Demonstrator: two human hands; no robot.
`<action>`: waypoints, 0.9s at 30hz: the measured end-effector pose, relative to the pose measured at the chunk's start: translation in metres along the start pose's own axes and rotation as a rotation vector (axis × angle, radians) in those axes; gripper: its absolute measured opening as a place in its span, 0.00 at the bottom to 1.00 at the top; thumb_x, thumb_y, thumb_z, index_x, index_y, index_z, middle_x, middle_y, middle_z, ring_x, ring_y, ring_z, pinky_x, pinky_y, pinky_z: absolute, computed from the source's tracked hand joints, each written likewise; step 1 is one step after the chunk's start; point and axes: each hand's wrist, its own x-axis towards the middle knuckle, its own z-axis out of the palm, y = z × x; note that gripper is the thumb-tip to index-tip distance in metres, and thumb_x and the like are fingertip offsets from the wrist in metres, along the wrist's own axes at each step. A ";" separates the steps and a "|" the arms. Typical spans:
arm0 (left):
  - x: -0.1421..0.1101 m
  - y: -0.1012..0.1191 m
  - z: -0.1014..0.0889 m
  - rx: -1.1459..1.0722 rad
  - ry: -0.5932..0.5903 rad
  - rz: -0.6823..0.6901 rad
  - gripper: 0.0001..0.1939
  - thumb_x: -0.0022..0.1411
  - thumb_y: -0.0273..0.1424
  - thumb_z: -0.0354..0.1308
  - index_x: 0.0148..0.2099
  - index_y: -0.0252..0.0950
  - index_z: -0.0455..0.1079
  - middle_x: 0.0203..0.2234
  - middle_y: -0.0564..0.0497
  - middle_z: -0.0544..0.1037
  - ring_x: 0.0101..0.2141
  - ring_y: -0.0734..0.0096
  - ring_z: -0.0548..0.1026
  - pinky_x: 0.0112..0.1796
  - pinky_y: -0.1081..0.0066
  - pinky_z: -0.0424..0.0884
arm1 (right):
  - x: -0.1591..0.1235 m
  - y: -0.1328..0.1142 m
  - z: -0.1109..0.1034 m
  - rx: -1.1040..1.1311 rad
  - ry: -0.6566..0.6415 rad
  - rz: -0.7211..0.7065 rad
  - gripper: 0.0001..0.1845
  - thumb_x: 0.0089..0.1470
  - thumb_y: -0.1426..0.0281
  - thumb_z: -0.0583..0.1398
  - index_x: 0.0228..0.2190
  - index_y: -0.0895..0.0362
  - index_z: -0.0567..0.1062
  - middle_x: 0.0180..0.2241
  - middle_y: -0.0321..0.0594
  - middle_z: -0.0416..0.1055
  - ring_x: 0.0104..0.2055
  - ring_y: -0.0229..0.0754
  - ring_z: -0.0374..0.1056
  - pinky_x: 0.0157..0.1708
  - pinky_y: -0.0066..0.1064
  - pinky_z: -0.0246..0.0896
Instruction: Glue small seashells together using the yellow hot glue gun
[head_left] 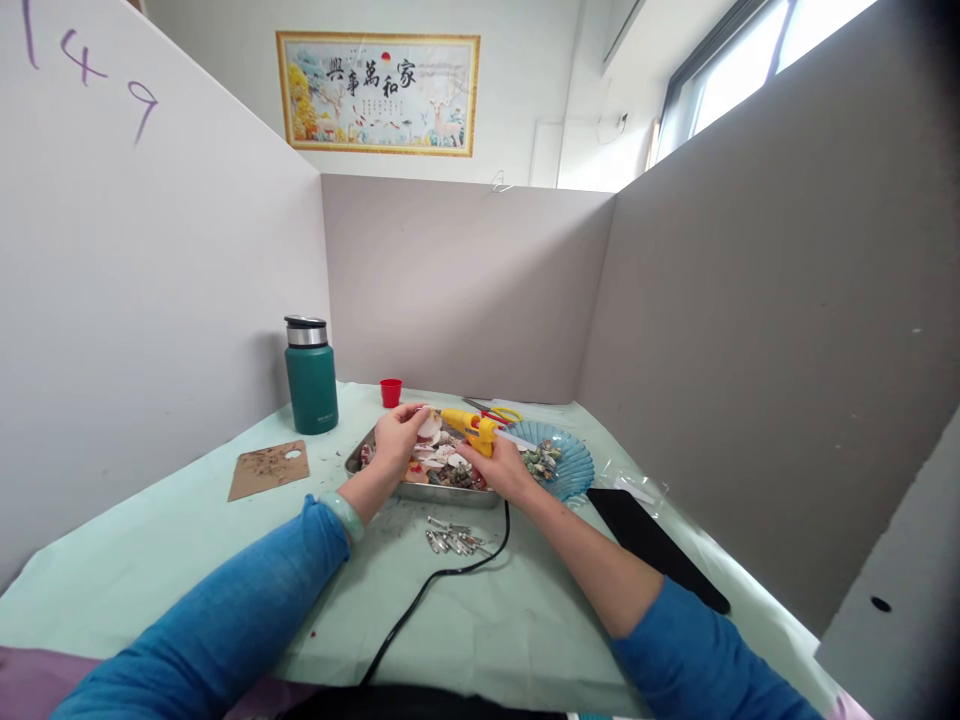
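Note:
My right hand point(499, 468) is wrapped round the handle of a yellow hot glue gun point(472, 430), its nozzle pointing left. A pale glue stick point(517, 440) sticks out of its back end. My left hand point(397, 437) pinches a pale seashell point(430, 426) right in front of the nozzle. Below both hands is a metal tray point(442, 494) holding many shells in white, orange and brown. Partly behind my right hand stands a blue scalloped plate point(574, 465) with small greenish shells point(541, 458) on it.
Silvery metal clips point(454, 538) lie before the tray, beside the black cord point(435, 577). A green bottle point(311, 380), brown card point(268, 468) and red cup point(391, 392) are leftward. Scissors point(506, 413) lie behind; a black flat object point(652, 545) lies right. Partitions point(465, 280) enclose the table.

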 end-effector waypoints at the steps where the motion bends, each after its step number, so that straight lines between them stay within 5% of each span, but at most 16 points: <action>1: -0.001 0.001 0.000 -0.002 0.001 -0.002 0.21 0.42 0.41 0.66 0.36 0.31 0.75 0.30 0.46 0.78 0.26 0.70 0.72 0.29 0.71 0.69 | 0.000 0.000 0.000 0.003 -0.001 0.001 0.17 0.49 0.54 0.58 0.32 0.56 0.70 0.15 0.30 0.63 0.15 0.34 0.58 0.16 0.25 0.54; 27: 0.007 -0.010 -0.001 0.014 -0.008 0.069 0.17 0.46 0.40 0.64 0.36 0.34 0.75 0.31 0.47 0.78 0.29 0.69 0.73 0.32 0.70 0.70 | 0.000 -0.002 -0.001 0.032 0.029 -0.038 0.16 0.49 0.56 0.58 0.29 0.57 0.71 0.15 0.32 0.63 0.16 0.35 0.59 0.17 0.25 0.54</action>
